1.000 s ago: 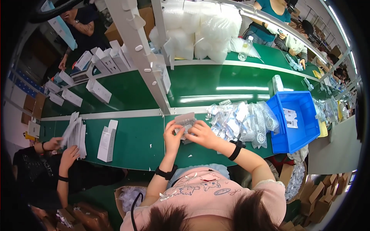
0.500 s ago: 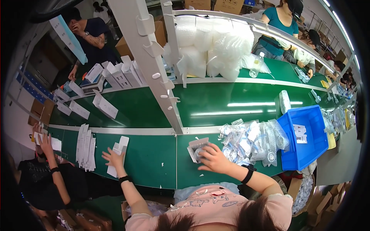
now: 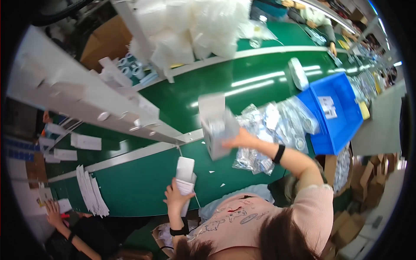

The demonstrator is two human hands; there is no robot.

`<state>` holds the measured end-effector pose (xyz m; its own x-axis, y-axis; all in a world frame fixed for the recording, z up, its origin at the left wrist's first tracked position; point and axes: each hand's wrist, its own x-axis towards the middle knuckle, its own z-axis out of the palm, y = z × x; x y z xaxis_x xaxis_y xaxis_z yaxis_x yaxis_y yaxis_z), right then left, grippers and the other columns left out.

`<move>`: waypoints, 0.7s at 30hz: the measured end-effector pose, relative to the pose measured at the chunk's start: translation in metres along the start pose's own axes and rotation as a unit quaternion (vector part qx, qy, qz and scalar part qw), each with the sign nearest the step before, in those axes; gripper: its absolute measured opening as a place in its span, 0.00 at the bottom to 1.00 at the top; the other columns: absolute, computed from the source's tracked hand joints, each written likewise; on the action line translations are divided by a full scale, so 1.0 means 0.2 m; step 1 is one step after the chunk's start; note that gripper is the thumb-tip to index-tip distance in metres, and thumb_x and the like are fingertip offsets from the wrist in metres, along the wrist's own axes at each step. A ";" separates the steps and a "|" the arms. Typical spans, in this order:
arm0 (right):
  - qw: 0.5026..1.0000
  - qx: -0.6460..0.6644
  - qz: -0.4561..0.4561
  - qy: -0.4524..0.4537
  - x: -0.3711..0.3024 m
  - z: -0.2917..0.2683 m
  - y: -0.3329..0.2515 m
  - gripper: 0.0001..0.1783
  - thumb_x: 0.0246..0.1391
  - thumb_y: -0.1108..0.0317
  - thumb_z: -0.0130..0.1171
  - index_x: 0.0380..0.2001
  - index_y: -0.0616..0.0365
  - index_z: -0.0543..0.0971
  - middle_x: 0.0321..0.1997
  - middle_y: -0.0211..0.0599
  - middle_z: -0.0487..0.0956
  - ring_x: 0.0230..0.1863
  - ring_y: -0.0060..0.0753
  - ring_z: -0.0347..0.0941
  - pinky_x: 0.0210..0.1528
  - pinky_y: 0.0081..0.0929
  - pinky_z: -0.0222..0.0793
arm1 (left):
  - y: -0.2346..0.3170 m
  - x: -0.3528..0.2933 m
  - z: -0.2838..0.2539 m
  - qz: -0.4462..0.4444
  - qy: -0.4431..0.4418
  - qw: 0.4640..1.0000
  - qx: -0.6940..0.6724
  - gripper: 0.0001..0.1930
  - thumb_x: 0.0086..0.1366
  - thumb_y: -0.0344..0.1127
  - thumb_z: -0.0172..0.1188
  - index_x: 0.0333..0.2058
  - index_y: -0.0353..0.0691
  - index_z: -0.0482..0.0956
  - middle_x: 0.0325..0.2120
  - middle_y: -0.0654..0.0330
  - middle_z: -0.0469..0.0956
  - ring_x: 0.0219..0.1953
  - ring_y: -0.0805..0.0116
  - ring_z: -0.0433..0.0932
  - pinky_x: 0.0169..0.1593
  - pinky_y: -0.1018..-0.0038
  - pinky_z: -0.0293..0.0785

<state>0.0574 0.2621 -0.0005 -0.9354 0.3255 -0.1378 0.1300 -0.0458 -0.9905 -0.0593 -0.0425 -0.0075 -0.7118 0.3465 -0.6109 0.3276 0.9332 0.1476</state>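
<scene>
White carton (image 3: 214, 134) — oblong, flap-topped card

A grey-white carton (image 3: 213, 141), boxy and blurred, is in the grip of the right hand (image 3: 242, 139) at its side, leaning slightly, with its top flap (image 3: 212, 104) raised (whatever sits inside is too smeared to make out). Nearer the body and to its left, a slimmer white carton (image 3: 186, 187), with fine print lines across its face, lies slanted under the left hand (image 3: 175, 201), its end flap extended away from the person.
</scene>
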 end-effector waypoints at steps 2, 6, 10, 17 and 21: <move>0.995 0.002 -0.067 0.070 0.19 -0.17 -0.03 0.50 0.31 0.66 0.66 0.57 0.59 0.50 0.52 0.39 0.65 0.53 0.32 0.61 0.53 0.31 0.59 | 0.07 0.00 0.03 0.074 -0.063 0.995 0.026 0.53 0.33 0.50 0.70 0.57 0.43 0.47 0.51 0.48 0.57 0.53 0.48 0.56 0.49 0.48 0.58; 0.957 -0.138 -0.166 0.194 0.58 -0.39 0.00 0.51 0.29 0.67 0.67 0.57 0.58 0.49 0.53 0.43 0.62 0.56 0.37 0.58 0.55 0.29 0.56 | 0.09 0.17 0.21 0.278 0.033 0.955 -0.099 0.47 0.36 0.44 0.69 0.54 0.38 0.53 0.52 0.47 0.57 0.56 0.50 0.53 0.54 0.57 0.56; 0.934 -0.161 -0.202 0.245 0.72 -0.44 0.16 0.52 0.29 0.64 0.67 0.57 0.57 0.49 0.53 0.45 0.62 0.55 0.40 0.59 0.55 0.30 0.56 | 0.16 0.20 0.23 0.340 -0.042 0.938 -0.049 0.42 0.38 0.37 0.68 0.52 0.34 0.55 0.53 0.48 0.56 0.57 0.51 0.51 0.56 0.65 0.55; 0.744 -0.604 -0.013 0.286 0.14 -0.56 0.10 0.19 0.39 0.66 0.55 0.39 0.59 0.70 0.37 0.45 0.71 0.39 0.44 0.70 0.38 0.35 0.69 | 0.21 0.00 0.04 0.330 0.078 0.916 -0.215 0.43 0.33 0.35 0.70 0.51 0.40 0.58 0.52 0.49 0.56 0.56 0.52 0.54 0.56 0.66 0.55; 0.690 -0.592 0.294 0.295 -0.53 -0.75 0.10 0.07 0.42 0.68 0.49 0.22 0.60 0.73 0.23 0.47 0.74 0.30 0.50 0.73 0.34 0.41 0.69 | 0.26 -0.04 0.00 0.339 0.162 0.885 -0.274 0.44 0.30 0.40 0.73 0.49 0.44 0.59 0.52 0.49 0.53 0.55 0.52 0.56 0.55 0.64 0.57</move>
<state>0.2092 0.3675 -0.0066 -0.3551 0.9233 -0.1463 0.9342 0.3561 -0.0202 -0.0369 0.0028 0.0040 -0.6367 0.7711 0.0043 0.4609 0.3761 0.8038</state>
